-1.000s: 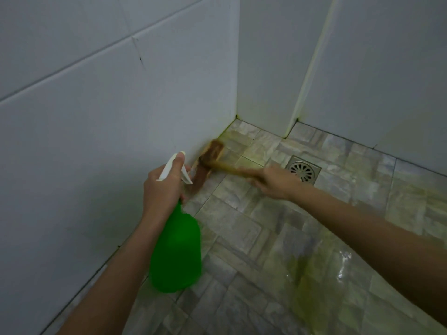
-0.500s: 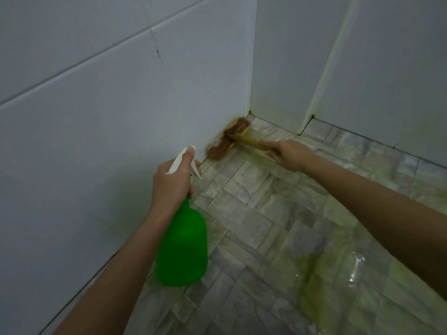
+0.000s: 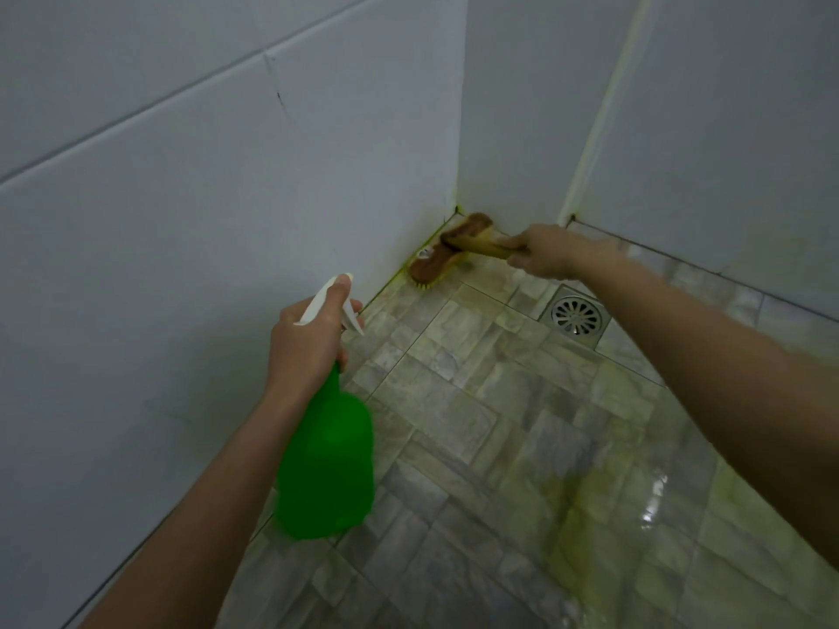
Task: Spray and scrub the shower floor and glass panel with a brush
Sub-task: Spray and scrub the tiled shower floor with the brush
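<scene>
Wooden brush (image 3: 444,257), likely stiff, is being gripped at its handle by the right hand (image 3: 551,251) at twelve o'clock, the spray bottle (image 3: 324,460) by the left hand (image 3: 308,351)

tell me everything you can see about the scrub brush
The brush has a long brown, wood-looking head, pale yellow bristles showing at its near end, and a tan handle. It sits bristles down on the tiled floor, along the foot of the left wall, in the corner. The right hand grips the handle.
</scene>
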The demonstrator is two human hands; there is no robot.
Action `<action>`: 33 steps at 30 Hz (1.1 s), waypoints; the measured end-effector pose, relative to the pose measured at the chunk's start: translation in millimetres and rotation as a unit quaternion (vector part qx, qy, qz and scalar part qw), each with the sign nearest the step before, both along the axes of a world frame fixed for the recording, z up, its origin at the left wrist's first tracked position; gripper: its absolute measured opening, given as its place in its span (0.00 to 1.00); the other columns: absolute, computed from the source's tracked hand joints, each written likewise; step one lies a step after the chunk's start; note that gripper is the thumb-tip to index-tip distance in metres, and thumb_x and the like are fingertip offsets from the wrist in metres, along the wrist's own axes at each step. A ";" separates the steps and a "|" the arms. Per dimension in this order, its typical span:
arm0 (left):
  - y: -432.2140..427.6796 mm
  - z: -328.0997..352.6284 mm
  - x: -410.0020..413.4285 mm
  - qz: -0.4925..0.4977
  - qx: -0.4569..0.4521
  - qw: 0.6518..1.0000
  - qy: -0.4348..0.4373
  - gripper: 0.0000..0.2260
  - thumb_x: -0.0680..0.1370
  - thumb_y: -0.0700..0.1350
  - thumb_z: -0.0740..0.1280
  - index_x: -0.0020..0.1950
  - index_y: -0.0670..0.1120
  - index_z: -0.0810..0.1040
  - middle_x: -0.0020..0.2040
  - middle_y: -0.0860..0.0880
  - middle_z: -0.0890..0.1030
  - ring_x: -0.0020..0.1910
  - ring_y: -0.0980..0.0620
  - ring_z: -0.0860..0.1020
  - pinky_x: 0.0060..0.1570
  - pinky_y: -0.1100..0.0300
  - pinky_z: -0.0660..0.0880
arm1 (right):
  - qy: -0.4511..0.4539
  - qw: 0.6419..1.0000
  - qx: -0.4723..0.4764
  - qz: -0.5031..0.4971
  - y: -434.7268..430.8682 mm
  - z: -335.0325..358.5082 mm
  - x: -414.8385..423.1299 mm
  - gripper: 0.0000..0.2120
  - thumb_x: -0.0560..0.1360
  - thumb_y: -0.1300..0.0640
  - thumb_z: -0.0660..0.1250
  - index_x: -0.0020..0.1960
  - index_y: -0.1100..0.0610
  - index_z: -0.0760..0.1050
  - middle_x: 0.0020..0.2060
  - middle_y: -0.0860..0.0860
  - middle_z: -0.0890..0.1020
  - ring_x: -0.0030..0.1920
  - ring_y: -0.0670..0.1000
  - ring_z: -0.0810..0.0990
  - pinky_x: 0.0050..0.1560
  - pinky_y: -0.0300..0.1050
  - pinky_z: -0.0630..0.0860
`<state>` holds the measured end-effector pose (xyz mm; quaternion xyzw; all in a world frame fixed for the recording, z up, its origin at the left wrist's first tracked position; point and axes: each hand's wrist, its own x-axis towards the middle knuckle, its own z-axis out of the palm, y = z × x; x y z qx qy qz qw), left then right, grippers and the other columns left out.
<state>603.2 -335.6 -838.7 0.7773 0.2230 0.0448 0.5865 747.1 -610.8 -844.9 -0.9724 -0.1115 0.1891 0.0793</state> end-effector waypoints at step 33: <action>12.4 11.3 -14.2 -0.025 -0.005 0.998 -0.049 0.16 0.80 0.61 0.65 0.34 0.64 0.85 0.40 0.53 0.87 0.44 0.32 0.84 0.31 0.57 0.72 | -0.052 0.995 0.033 0.083 8.3 -43.0 -7.9 0.22 0.81 0.50 0.58 0.74 0.41 0.62 0.40 0.55 0.78 0.42 0.55 0.77 0.43 0.45 0.70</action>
